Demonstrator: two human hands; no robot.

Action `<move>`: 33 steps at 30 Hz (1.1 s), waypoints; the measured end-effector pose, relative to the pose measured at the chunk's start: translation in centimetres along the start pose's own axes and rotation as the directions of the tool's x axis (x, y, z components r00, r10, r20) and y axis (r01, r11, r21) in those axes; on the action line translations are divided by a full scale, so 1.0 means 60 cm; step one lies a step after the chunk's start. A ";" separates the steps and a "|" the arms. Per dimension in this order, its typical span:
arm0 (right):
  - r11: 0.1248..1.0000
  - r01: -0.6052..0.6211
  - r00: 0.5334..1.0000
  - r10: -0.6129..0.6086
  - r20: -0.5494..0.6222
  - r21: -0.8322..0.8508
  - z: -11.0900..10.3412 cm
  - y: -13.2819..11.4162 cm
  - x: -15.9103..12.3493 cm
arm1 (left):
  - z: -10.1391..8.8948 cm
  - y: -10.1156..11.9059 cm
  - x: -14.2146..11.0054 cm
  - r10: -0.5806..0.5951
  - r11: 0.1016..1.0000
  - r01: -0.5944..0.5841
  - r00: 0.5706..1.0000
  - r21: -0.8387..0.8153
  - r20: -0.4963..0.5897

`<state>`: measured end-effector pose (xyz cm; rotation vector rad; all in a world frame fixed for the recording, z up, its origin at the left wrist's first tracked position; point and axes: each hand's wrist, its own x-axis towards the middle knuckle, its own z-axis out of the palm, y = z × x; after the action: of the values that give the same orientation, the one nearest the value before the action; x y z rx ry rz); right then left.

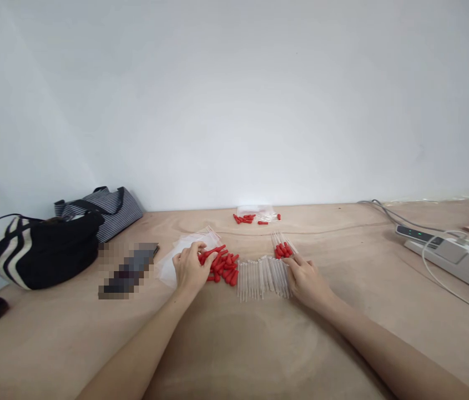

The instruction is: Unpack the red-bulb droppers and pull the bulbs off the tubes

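My left hand [192, 269] is at a heap of red rubber dropper bulbs [228, 271], its thumb and fingers closed around a red bulb [210, 254]. To the right of the heap, thin clear dropper tubes [259, 278] lie side by side in a row. My right hand [307, 278] rests at the right end of this row with its fingers pinched together; what lies between the fingertips is too small to make out. Just beyond them is a small group of tubes with red bulbs [284, 250] on their near ends.
Clear plastic bags [171, 261] lie behind my left hand. Near the wall are more red bulbs [244, 219] and another clear bag [257, 211]. A blurred dark phone-like object [130, 269], a black bag [51, 253] and a striped bag [121, 214] are left; a power strip [459, 261] with cables is right.
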<state>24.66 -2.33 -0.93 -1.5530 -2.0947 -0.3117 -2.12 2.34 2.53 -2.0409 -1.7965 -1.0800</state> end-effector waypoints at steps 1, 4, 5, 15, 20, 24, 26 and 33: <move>1.000 -0.001 1.000 0.001 0.004 -0.012 0.005 0.000 -0.001 | 0.000 -0.006 0.003 -0.040 0.999 0.040 0.999 0.015 0.006; 1.000 -0.002 1.000 0.002 0.003 -0.013 0.018 0.000 -0.002 | 0.000 -0.015 0.012 -0.119 0.991 0.116 0.992 0.072 0.044; 1.000 0.000 1.000 0.000 -0.003 -0.005 0.022 0.000 -0.002 | 0.001 -0.016 0.014 -0.136 0.987 0.131 0.989 0.088 0.059; 0.995 -0.044 0.999 0.043 0.009 0.091 0.015 -0.022 -0.007 | 0.013 -0.012 0.010 -0.137 0.986 0.131 0.989 0.101 0.053; 0.980 -0.167 0.986 0.167 0.006 0.108 -0.005 0.008 0.010 | 0.005 -0.013 0.008 -0.101 0.990 0.105 0.994 0.096 -0.052; 0.873 -0.477 0.879 0.476 0.037 0.106 -0.008 0.071 0.027 | 0.005 -0.004 -0.002 -0.004 0.995 0.016 0.992 0.100 -0.122; 0.787 -0.599 0.800 0.583 0.139 0.149 -0.005 0.098 0.030 | 0.007 0.006 -0.009 0.063 0.995 -0.051 0.989 0.086 -0.136; 0.720 -0.672 0.733 0.614 0.292 0.174 0.010 0.117 0.033 | 0.014 0.047 -0.034 0.261 0.963 -0.267 0.959 -0.044 -0.112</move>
<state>30.71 1.81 -1.22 -2.0864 -1.4921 0.4010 0.82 0.63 1.48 -2.1376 -1.4081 -1.1473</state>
